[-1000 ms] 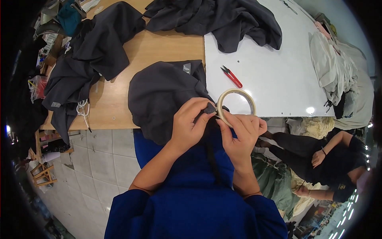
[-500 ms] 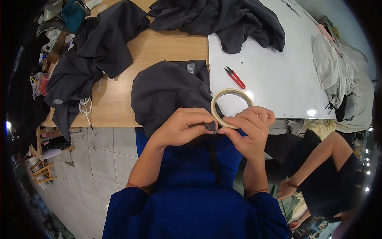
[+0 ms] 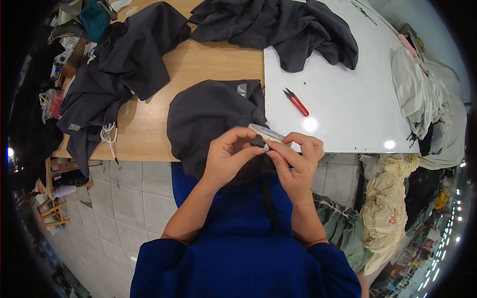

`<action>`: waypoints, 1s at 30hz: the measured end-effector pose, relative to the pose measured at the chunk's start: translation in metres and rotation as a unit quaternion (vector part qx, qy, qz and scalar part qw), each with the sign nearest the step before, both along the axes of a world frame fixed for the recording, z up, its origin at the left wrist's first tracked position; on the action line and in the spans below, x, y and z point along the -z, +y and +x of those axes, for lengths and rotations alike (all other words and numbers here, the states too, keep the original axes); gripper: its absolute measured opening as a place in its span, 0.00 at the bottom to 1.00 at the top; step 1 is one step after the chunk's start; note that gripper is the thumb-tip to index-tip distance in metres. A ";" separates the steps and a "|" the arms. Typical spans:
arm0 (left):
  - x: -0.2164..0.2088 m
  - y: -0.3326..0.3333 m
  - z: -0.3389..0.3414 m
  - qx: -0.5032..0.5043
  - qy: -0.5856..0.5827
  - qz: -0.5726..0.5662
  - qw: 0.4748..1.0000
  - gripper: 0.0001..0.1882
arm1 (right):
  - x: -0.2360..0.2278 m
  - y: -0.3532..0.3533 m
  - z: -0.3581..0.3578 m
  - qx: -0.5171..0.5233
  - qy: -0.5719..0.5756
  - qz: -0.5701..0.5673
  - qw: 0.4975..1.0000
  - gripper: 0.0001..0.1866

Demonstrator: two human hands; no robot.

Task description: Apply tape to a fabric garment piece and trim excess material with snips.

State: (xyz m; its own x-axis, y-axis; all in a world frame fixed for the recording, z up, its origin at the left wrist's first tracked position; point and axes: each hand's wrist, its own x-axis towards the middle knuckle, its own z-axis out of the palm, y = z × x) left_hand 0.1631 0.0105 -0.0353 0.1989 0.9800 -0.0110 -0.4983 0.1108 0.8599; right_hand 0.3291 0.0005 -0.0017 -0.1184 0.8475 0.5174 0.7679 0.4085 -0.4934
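Observation:
Just beyond my lap, my left hand [image 3: 229,155] pinches a small dark grey fabric end [image 3: 257,141] between thumb and fingertips. This seems to be part of the dark grey garment [image 3: 211,107] lying in front of me, though my hand hides the join. Close against it, my right hand [image 3: 296,161] is closed on a roll of cream masking tape [image 3: 268,132], which is tilted nearly edge-on. A small pale bit shows between the two sets of fingertips, too small to make out. Red-handled thread snips [image 3: 298,103] lie on the white tabletop beyond my right hand.
More dark grey garments lie at the far left [image 3: 131,54] and across the back [image 3: 278,25]. A white cord [image 3: 108,134] hangs by the left one. White cloth [image 3: 415,89] is heaped at the right. Cream fabric [image 3: 385,213] and green sacks [image 3: 340,223] sit below the table's right side.
The tape roll has turned from face-on to nearly edge-on, and my right hand has shifted left towards my left hand. Another person's arms at the right have gone from view.

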 end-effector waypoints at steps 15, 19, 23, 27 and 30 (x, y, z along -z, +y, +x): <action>-0.022 0.005 -0.002 0.045 0.206 0.106 0.972 0.15 | 0.018 -0.001 0.001 -0.035 0.284 -0.177 0.942 0.12; -0.027 0.002 0.003 0.061 0.233 0.076 0.968 0.14 | 0.020 -0.002 0.001 -0.029 0.336 -0.188 0.923 0.11; -0.029 -0.004 0.007 -0.042 0.332 0.104 0.936 0.12 | 0.026 0.002 0.004 0.007 0.314 -0.149 0.938 0.08; -0.036 -0.008 0.002 -0.133 0.393 0.180 0.892 0.13 | 0.030 0.007 0.012 0.034 0.381 -0.187 0.905 0.06; -0.043 -0.014 -0.005 -0.130 0.384 0.183 0.896 0.14 | 0.040 0.008 0.016 0.030 0.410 -0.205 0.888 0.07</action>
